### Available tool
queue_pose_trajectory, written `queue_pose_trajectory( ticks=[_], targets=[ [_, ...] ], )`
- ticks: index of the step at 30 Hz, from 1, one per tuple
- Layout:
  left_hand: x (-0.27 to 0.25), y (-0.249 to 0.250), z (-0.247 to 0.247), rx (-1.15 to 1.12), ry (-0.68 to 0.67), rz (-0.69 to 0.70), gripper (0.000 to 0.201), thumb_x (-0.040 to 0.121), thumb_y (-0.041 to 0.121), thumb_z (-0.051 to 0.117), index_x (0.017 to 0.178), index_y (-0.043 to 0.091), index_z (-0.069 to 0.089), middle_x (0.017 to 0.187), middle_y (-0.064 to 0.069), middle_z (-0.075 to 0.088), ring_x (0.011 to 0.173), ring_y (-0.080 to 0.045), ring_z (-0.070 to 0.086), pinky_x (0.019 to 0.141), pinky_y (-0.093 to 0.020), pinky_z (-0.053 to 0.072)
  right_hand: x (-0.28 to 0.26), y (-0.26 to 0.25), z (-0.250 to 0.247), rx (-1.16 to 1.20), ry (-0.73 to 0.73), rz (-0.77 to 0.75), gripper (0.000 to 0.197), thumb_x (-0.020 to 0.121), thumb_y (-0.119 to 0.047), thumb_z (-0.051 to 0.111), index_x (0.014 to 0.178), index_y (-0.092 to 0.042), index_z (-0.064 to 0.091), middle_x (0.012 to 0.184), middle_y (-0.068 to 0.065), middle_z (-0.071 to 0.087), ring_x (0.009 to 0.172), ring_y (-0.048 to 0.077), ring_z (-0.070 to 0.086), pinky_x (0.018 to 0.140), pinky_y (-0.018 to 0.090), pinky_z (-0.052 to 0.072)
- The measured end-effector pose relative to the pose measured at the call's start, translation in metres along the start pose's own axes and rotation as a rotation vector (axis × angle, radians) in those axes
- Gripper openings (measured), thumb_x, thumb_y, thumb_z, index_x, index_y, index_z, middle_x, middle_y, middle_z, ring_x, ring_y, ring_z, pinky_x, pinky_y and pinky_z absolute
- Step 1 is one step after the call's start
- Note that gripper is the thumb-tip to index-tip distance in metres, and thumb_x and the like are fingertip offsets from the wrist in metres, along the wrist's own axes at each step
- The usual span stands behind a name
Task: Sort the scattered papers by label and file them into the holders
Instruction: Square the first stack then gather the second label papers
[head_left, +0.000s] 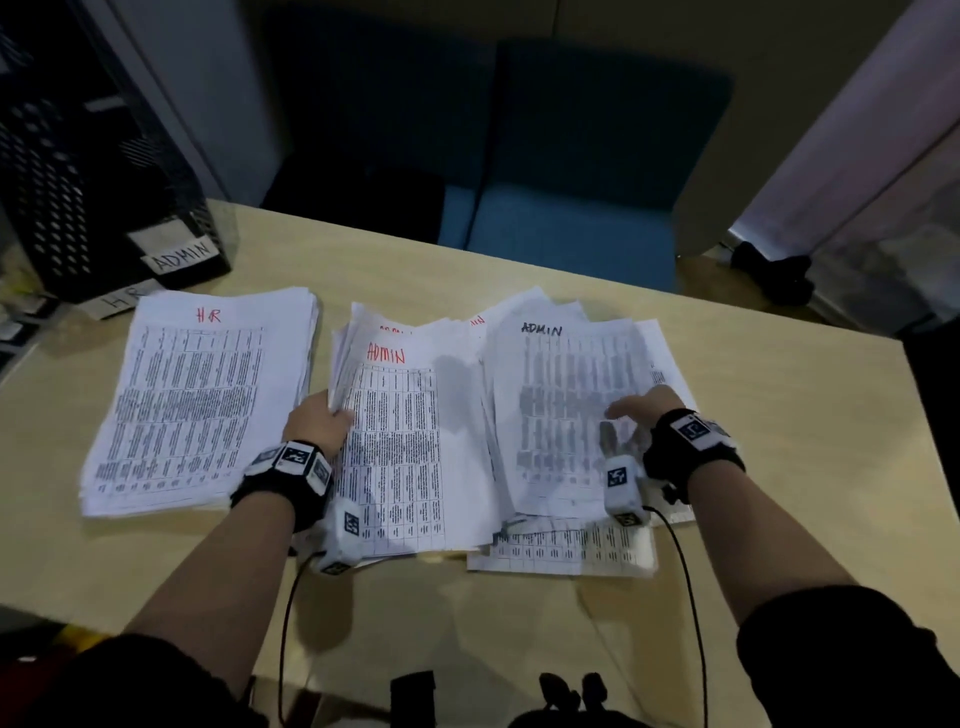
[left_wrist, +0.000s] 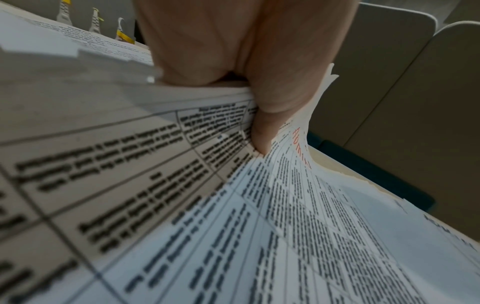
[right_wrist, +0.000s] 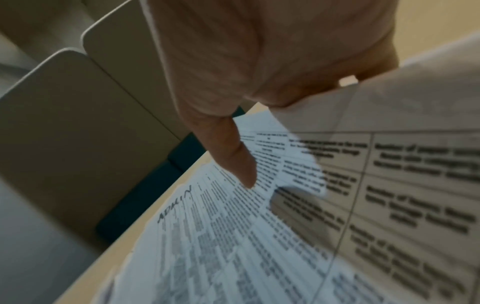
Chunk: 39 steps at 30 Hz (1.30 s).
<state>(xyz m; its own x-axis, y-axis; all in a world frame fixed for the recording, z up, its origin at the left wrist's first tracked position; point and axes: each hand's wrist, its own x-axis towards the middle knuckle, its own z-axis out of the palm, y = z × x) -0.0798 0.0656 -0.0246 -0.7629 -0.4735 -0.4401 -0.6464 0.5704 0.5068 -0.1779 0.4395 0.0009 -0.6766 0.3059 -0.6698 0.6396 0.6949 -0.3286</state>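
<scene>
While my left hand (head_left: 318, 422) pinches the left edge of the red-lettered ADMIN stack (head_left: 410, 447), my right hand (head_left: 647, 410) hovers, fingers loose and holding nothing, over the black-lettered ADMIN sheets (head_left: 571, 415).

Both piles lie side by side, long axes running away from me, right of the squared HR pile (head_left: 202, 400); the ADMIN holder (head_left: 104, 171) stands far left, nearer my left hand.

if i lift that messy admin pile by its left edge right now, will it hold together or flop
Probably flop: the ADMIN pile is loose, unbound sheets, already curling where the left hand grips its edge. Likely to shed pages too, since its sheets are fanned and misaligned. The right hand on the sheets beside it may help steady them.
</scene>
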Motion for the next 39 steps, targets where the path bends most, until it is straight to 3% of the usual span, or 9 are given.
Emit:
queue_pose_trajectory(
  ticks=[3,7,12,15,20,25,29,36,39],
  targets=[
    [0.000,0.002,0.003,-0.011,-0.003,0.012,0.023,0.095,0.015,0.053,0.113,0.002,0.062,0.105,-0.022,0.065,0.094,-0.035,0.061,0.081,-0.036,0.048,-0.003,0.003,0.006,0.001,-0.030,-0.037,0.052,0.080,-0.006,0.069,0.125,0.010,0.048,0.121,0.023,0.056,0.100,0.035,0.057,0.069,0.031,0.043],
    [-0.003,0.005,0.005,-0.068,0.025,0.050,0.016,0.096,0.015,0.053,0.105,0.004,0.060,0.092,-0.017,0.059,0.081,-0.029,0.055,0.072,-0.031,0.041,-0.006,0.004,0.008,0.033,-0.033,-0.118,0.029,0.084,-0.002,0.062,0.111,0.008,0.055,0.106,0.019,0.062,0.103,0.035,0.061,0.076,0.034,0.049],
    [-0.002,0.004,-0.003,-0.271,0.122,0.080,0.028,0.097,0.016,0.056,0.117,-0.004,0.058,0.098,-0.021,0.060,0.087,-0.028,0.053,0.078,-0.035,0.041,0.006,0.010,-0.037,0.132,0.228,-0.175,0.026,0.094,-0.014,0.050,0.072,-0.003,0.054,0.077,0.020,0.059,0.076,0.033,0.057,0.065,0.036,0.041],
    [0.002,0.004,-0.006,-0.296,0.129,0.069,0.029,0.097,0.016,0.055,0.118,-0.004,0.057,0.098,-0.019,0.058,0.088,-0.029,0.053,0.079,-0.036,0.042,0.016,0.023,-0.064,0.200,0.329,-0.124,0.013,0.094,-0.016,0.052,0.094,-0.004,0.057,0.087,0.019,0.056,0.080,0.032,0.053,0.070,0.035,0.040],
    [0.003,0.008,-0.001,-0.097,0.057,0.107,0.015,0.097,0.014,0.053,0.105,0.003,0.058,0.089,-0.018,0.058,0.079,-0.029,0.054,0.071,-0.033,0.041,0.025,0.033,-0.058,0.036,0.266,-0.057,0.027,0.096,-0.018,0.052,0.109,0.004,0.060,0.081,0.018,0.056,0.079,0.033,0.052,0.068,0.037,0.041],
    [0.004,0.007,0.008,-0.002,0.051,0.115,0.022,0.096,0.016,0.054,0.111,0.002,0.062,0.092,-0.016,0.062,0.081,-0.028,0.055,0.074,-0.032,0.044,0.026,0.030,-0.041,-0.195,0.220,0.005,0.053,0.077,-0.016,0.073,0.123,-0.004,0.050,0.127,0.024,0.044,0.111,0.044,0.049,0.092,0.049,0.048],
    [0.005,0.006,0.010,-0.013,0.041,0.090,0.024,0.096,0.017,0.054,0.115,0.003,0.062,0.101,-0.020,0.067,0.088,-0.033,0.061,0.079,-0.035,0.048,0.026,0.031,-0.039,-0.053,0.154,0.020,0.078,0.069,-0.011,0.083,0.132,0.002,0.038,0.129,0.024,0.047,0.111,0.041,0.054,0.076,0.038,0.046],
    [0.002,0.008,0.010,-0.017,0.039,0.089,0.026,0.096,0.017,0.054,0.118,0.004,0.062,0.106,-0.020,0.067,0.094,-0.034,0.062,0.082,-0.036,0.047,0.015,0.023,-0.029,-0.167,0.166,-0.126,0.014,0.083,-0.007,0.064,0.073,-0.002,0.057,0.084,0.018,0.060,0.076,0.031,0.056,0.072,0.038,0.052],
    [0.001,0.008,0.010,-0.023,0.047,0.087,0.023,0.096,0.016,0.054,0.113,0.003,0.063,0.102,-0.019,0.067,0.085,-0.030,0.059,0.078,-0.034,0.046,0.014,0.018,-0.032,0.041,0.366,-0.362,0.011,0.083,0.003,0.049,0.091,0.001,0.057,0.088,0.022,0.059,0.078,0.033,0.053,0.067,0.040,0.044]
  ],
)
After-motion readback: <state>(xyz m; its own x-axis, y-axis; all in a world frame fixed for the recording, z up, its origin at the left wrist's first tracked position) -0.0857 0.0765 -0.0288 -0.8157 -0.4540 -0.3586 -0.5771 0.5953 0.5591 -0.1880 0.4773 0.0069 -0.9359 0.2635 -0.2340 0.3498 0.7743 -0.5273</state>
